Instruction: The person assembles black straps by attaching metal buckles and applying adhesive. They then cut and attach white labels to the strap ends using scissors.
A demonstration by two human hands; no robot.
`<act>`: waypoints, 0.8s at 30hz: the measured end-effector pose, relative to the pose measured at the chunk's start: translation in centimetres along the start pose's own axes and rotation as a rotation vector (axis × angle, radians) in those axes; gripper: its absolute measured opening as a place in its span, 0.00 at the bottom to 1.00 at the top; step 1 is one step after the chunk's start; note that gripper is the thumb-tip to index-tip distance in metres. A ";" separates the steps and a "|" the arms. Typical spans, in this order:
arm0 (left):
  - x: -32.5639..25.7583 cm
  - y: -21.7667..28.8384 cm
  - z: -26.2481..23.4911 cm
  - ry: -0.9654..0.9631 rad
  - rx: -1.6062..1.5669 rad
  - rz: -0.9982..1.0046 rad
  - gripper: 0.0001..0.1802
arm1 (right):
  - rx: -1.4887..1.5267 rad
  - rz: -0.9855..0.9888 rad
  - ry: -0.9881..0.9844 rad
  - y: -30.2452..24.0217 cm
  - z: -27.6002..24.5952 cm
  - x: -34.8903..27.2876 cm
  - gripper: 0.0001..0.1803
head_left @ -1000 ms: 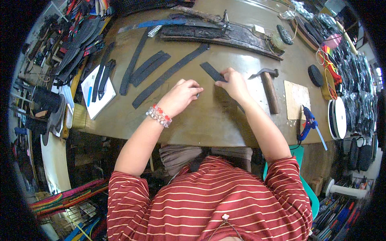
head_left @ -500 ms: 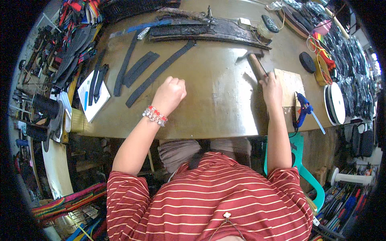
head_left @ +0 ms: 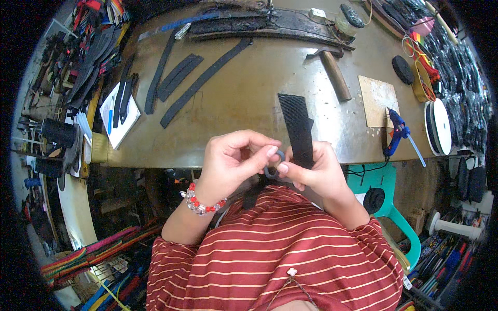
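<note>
Bearings: joined hands taken as centre, 12 o'clock away from the wearer. A grey-blue ring (head_left: 281,155) is pinched between thumb and index finger of the left hand (head_left: 236,158), above the table's near edge. Right hand (head_left: 322,168) is closed around the lower part of a black webbing strap (head_left: 295,122); its thumb tip lies at the ring, contact not certain. The hands are near each other, probably so that ring and strap can be handled close to the eye.

Strap: long axis runs about 5:30 to 11:30, free end pointed away from the wearer; a second edge is seen on its right, fold or separate layer not determined. Ring: visible arc tilted roughly 1 to 7 o'clock; closure hidden by fingers.

Surroundings: hammer (head_left: 334,75) at 1 o'clock, glue gun (head_left: 397,129) between 2 and 3, flat black strips (head_left: 207,83) at 10, presumably laid aside to leave working room.
</note>
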State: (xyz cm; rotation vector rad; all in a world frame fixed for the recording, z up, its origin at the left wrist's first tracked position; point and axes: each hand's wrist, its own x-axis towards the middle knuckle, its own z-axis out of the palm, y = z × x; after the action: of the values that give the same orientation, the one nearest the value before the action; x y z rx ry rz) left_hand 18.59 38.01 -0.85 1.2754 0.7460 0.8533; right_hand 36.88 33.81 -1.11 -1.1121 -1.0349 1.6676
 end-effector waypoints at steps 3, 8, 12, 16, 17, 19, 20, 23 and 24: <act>-0.3 0.0 0.0 -0.044 -0.121 0.008 0.11 | 0.115 0.066 0.013 -0.3 0.4 -0.8 0.08; -0.2 -0.7 -0.8 -0.231 -0.406 -0.078 0.13 | 0.072 0.079 -0.014 -0.8 0.2 -1.7 0.07; -0.5 -1.2 -1.1 -0.287 -0.513 -0.081 0.14 | 0.049 0.091 -0.013 -1.0 0.1 -1.9 0.07; -0.7 -1.5 -1.0 -0.281 -0.526 -0.120 0.16 | 0.081 0.089 -0.029 -1.1 0.1 -2.1 0.07; -0.7 -1.5 -1.0 -0.283 -0.543 -0.117 0.16 | 0.100 0.088 -0.031 -1.1 0.0 -2.1 0.07; -0.6 -1.7 -0.9 -0.288 -0.575 -0.100 0.16 | 0.117 0.073 -0.045 -1.0 0.0 -2.2 0.06; -0.6 -1.7 -0.9 -0.296 -0.596 -0.105 0.16 | 0.115 0.059 -0.058 -1.0 -0.1 -2.2 0.06; -0.5 -1.9 -0.8 -0.315 -0.638 -0.091 0.15 | 0.118 0.033 -0.069 -0.9 -0.2 -2.1 0.06; -0.5 -2.0 -0.8 -0.322 -0.640 -0.085 0.15 | 0.119 0.028 -0.069 -0.8 -0.2 -2.1 0.06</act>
State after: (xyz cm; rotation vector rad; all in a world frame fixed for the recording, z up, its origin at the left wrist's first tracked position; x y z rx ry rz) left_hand 17.94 37.78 -2.94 0.7695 0.2305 0.7128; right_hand 37.71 32.08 0.11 -1.0013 -0.9537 1.7770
